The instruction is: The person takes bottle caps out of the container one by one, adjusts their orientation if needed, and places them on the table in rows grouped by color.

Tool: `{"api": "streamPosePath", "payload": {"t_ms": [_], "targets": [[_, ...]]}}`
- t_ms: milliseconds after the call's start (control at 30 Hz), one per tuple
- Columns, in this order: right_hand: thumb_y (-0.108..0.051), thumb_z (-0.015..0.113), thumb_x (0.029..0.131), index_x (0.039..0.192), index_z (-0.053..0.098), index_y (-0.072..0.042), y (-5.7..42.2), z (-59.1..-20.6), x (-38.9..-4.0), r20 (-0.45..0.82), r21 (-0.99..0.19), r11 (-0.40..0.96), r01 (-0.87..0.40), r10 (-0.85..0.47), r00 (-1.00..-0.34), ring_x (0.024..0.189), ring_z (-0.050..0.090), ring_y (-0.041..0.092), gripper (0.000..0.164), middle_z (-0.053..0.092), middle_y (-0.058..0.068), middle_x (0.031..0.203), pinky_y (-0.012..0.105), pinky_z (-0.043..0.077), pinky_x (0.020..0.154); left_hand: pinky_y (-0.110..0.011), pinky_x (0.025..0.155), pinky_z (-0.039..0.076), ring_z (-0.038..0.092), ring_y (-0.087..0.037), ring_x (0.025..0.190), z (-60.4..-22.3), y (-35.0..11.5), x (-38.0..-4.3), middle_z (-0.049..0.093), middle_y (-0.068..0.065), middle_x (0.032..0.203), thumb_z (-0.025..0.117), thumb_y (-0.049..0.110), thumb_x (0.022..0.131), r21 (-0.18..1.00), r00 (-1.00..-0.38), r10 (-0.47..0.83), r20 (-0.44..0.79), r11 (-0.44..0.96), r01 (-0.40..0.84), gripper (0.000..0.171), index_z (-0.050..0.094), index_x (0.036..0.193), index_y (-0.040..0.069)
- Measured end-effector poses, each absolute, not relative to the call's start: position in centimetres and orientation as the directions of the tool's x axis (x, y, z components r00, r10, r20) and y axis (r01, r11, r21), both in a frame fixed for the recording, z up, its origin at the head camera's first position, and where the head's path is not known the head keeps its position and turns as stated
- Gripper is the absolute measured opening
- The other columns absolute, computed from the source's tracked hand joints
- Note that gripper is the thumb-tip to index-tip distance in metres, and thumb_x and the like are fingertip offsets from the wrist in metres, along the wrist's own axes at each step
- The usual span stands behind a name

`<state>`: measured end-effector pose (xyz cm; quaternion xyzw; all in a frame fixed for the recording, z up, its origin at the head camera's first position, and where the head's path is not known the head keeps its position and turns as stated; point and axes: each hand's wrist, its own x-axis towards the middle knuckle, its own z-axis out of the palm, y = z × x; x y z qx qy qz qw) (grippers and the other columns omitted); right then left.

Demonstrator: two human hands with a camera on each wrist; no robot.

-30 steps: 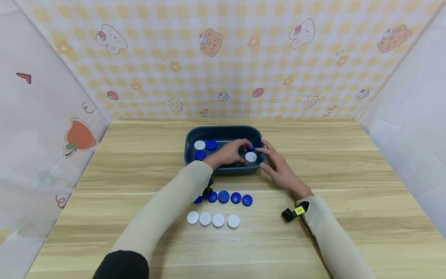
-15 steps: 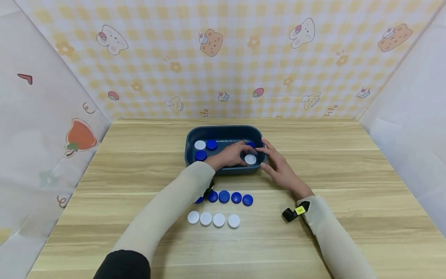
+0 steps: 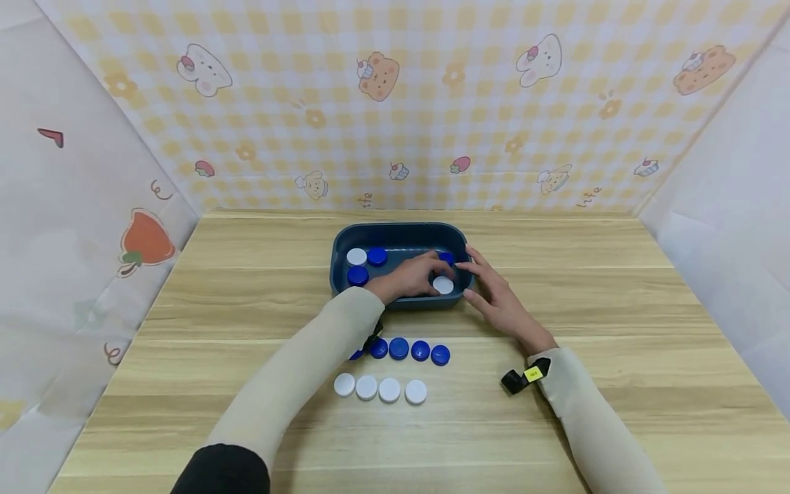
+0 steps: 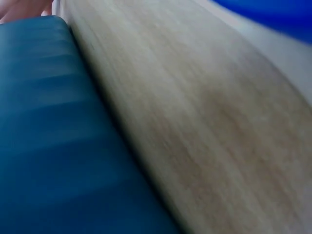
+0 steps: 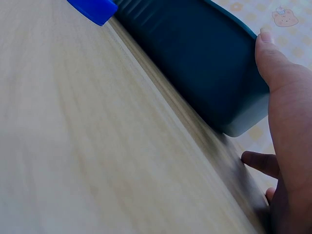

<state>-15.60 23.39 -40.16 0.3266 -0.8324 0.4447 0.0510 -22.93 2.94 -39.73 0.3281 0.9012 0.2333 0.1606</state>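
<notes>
My left hand (image 3: 412, 276) reaches into a dark blue plastic bin (image 3: 395, 234), thumb and fingers around a white bottle cap (image 3: 442, 285) near its right end. Just behind that is a blue cap (image 3: 446, 259), partly covered by the fingers. At the bin's right end, my right hand (image 3: 505, 305) has its fingers spread against the rim. In the right wrist view its thumb (image 5: 273, 66) rests on the bin wall (image 5: 195, 63), while the lower fingers stand apart from it. The left wrist view shows mainly the bin's ribbed outer side (image 4: 53, 117).
Inside the bin's left end lie a white cap (image 3: 356, 257) and two blue caps (image 3: 377, 256). In front of the bin, a row of blue caps (image 3: 398, 348) runs partly under the left forearm. Nearer is a row of white caps (image 3: 389, 390) on the wooden table (image 3: 524, 446).
The white cap at the bin's right end has shifted slightly toward the near wall, with the left fingers moving along. The right hand has stayed against the rim.
</notes>
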Motion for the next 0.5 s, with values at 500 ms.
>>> {"api": "streamPosePath", "payload": {"t_ms": [500], "targets": [[0.004, 0.055, 0.092, 0.135, 0.044, 0.003, 23.55, -40.32, -15.70, 0.376, -0.706, 0.392, -0.590, -0.498, -0.781, 0.141, 0.016, 0.039, 0.044, 0.019, 0.024, 0.153, 0.061, 0.016, 0.107, -0.037, 0.091, 0.042, 0.052, -0.018, 0.102, -39.52, 2.71, -23.29, 0.055, -0.004, 0.115, 0.076, 0.021, 0.084, 0.521, -0.732, 0.660, -0.169, 0.690, 0.502, 0.033, 0.066, 0.115, 0.023]]}}
